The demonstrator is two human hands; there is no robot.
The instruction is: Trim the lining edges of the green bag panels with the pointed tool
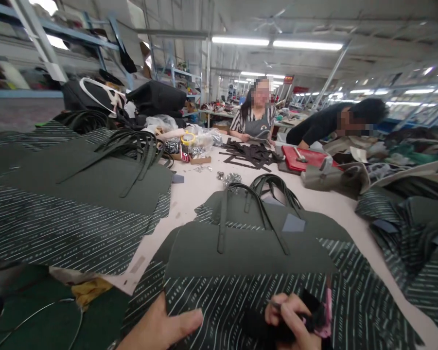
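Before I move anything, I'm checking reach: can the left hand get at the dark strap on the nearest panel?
Probably yes: the left hand has its thumb on the nearest panel, and only flat material appears to lie between it and the dark strap.

Well beyond the right hand (pixel 295 316), a pale-handled hammer (pixel 300 155) lies on a flat red slab (pixel 311 163). Far ahead of the left hand (pixel 167 321) sits a yellow ring-shaped roll (pixel 183 140).

A bag-making workshop: stacked panels (pixel 251 257), a broad worktable (pixel 189 199), blue shelves (pixel 63 32), ceiling tube lights (pixel 307 45).
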